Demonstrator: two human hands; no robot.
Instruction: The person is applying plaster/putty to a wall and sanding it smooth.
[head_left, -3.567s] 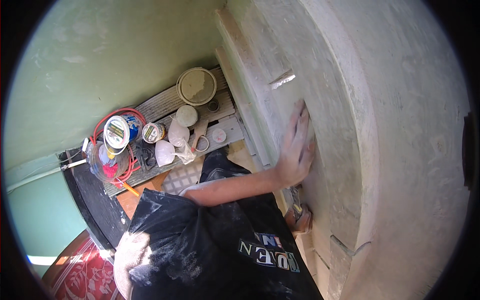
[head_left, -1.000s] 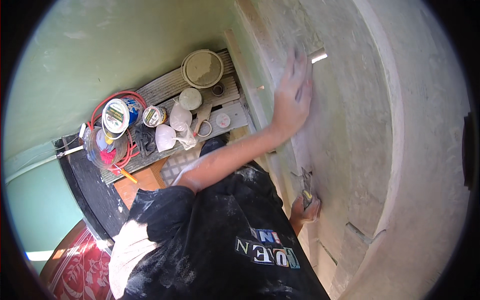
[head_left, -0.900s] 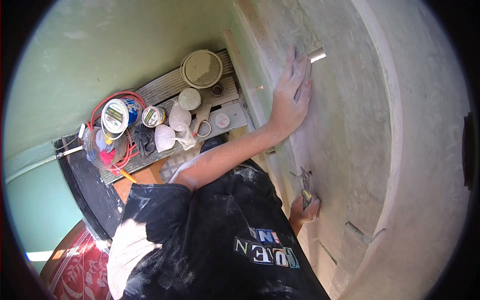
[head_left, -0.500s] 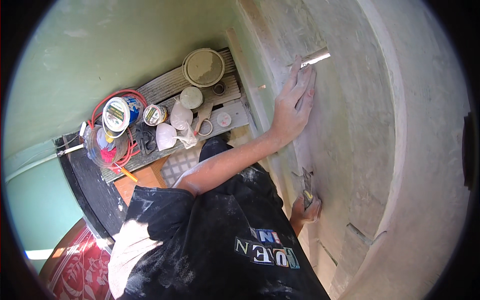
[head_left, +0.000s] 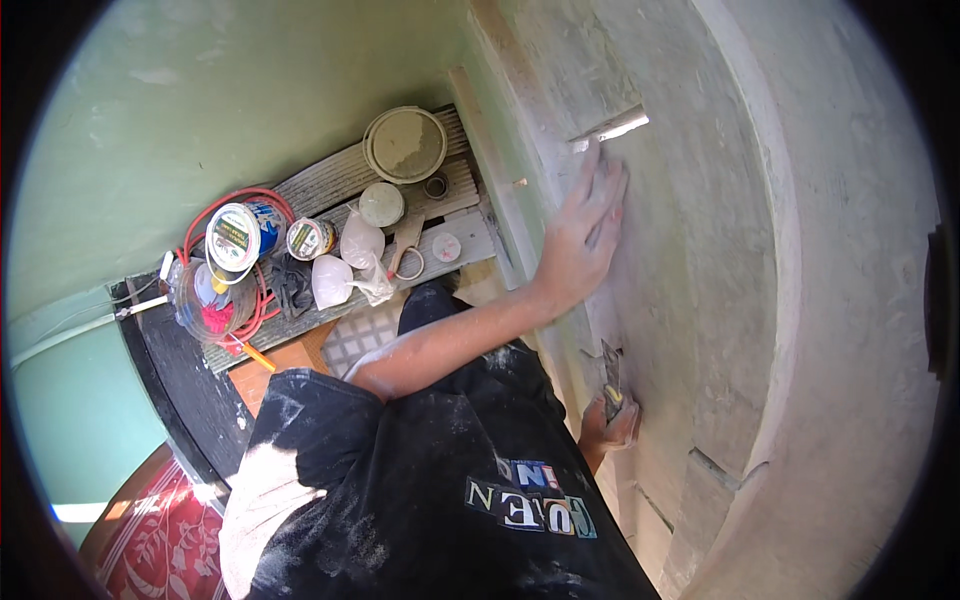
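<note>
My left hand [head_left: 582, 238], dusted with white powder, lies against the grey plastered panel [head_left: 690, 250] with its fingers stretched out. Its fingertips are just below a narrow bright slot [head_left: 618, 127] in that panel. Lower down, my right hand [head_left: 608, 428] is wrapped round the handle of a putty knife [head_left: 613, 378]. The knife's blade points up along the panel's pale edge strip. A yellow mark shows on the handle; part of the grip is hidden by my fingers.
On the left, a slatted bench [head_left: 320, 190] bears a round bucket [head_left: 405, 145], small tubs, pinkish-white bags [head_left: 362, 240], scissors [head_left: 408, 262] and a red hose [head_left: 205, 205]. A green wall [head_left: 280, 90] stands behind it. A red patterned cloth [head_left: 160, 540] lies at lower left.
My left hand has slid slightly down the panel, leaving more of the slot uncovered. My right hand keeps its hold on the putty knife. The view has shifted a little.
</note>
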